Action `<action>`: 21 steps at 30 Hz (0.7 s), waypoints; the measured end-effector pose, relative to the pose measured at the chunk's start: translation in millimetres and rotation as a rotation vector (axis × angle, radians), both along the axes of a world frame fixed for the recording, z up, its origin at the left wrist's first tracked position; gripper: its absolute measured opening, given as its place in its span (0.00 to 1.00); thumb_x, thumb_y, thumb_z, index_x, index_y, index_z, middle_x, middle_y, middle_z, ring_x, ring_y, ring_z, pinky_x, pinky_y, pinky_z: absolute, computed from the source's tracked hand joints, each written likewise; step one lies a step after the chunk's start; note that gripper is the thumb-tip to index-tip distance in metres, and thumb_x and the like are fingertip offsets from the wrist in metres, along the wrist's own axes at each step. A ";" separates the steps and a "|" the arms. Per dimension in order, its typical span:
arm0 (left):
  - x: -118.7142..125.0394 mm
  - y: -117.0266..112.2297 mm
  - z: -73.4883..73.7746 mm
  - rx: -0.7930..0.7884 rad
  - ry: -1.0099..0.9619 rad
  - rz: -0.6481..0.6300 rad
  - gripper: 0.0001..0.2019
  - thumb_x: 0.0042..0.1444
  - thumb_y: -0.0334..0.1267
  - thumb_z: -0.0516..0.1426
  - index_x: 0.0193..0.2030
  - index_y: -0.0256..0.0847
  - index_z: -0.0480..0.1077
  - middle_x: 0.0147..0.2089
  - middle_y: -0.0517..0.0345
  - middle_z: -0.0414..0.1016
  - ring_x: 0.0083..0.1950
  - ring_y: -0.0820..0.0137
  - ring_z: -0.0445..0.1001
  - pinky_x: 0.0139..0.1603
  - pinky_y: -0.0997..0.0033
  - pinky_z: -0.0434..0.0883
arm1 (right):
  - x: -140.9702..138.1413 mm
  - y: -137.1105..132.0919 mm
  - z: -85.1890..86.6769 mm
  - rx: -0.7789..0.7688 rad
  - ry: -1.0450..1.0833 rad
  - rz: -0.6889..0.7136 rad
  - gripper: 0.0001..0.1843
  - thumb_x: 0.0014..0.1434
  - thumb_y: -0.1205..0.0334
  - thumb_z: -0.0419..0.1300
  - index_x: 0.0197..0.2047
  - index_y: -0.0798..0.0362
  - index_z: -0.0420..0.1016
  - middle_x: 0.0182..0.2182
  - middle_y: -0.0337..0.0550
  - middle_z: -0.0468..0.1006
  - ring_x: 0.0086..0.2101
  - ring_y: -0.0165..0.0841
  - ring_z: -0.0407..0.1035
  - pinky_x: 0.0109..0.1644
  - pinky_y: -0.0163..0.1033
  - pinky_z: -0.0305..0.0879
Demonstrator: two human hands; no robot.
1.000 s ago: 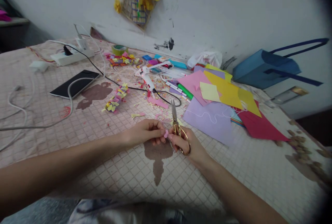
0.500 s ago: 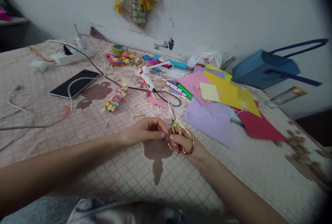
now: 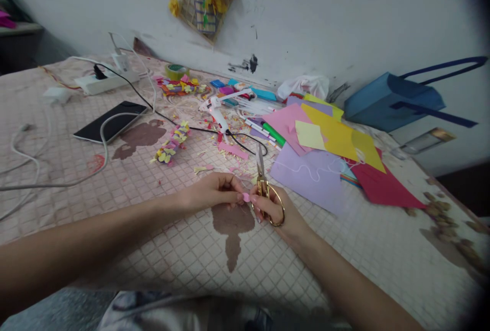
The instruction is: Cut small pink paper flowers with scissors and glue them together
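My left grip (image 3: 213, 194) is pinching a pink paper scrap (image 3: 246, 197) while my right grip (image 3: 281, 214), fingers through the handles, is holding gold scissors (image 3: 262, 175), blades shut.

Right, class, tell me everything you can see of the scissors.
The scissors have gold-coloured metal loop handles and slim silvery blades, shut or nearly so. The right hand grips them through the loops, blades pointing away from the person, near a purple paper sheet. Beside the handles, the left hand pinches a pink paper scrap.
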State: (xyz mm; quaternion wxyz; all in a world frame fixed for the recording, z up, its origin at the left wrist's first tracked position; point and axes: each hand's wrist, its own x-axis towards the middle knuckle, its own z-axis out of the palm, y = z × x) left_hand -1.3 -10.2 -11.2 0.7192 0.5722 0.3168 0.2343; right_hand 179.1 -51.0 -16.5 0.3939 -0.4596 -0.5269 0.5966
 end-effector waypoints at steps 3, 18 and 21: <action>0.8 -1.0 2.5 0.002 -0.008 0.023 0.07 0.49 0.37 0.59 0.30 0.34 0.68 0.26 0.62 0.69 0.24 0.80 0.65 0.27 0.79 0.62 | 0.3 0.9 -0.3 0.026 -0.045 -0.004 0.07 0.51 0.60 0.57 0.27 0.55 0.67 0.14 0.32 0.62 0.15 0.23 0.57 0.18 0.29 0.52; 2.1 -3.0 3.1 -0.084 -0.024 0.089 0.09 0.50 0.39 0.59 0.29 0.34 0.67 0.28 0.60 0.73 0.24 0.80 0.68 0.27 0.79 0.64 | -2.7 -0.8 0.2 0.016 0.013 -0.070 0.12 0.54 0.55 0.57 0.27 0.55 0.66 0.15 0.32 0.63 0.16 0.23 0.56 0.19 0.30 0.51; 2.2 -3.4 3.0 -0.081 -0.039 0.086 0.09 0.51 0.38 0.58 0.29 0.33 0.67 0.27 0.60 0.72 0.24 0.80 0.68 0.26 0.79 0.64 | -2.4 -1.1 0.7 0.021 -0.025 -0.020 0.10 0.53 0.56 0.58 0.28 0.55 0.67 0.15 0.32 0.63 0.16 0.23 0.56 0.19 0.30 0.50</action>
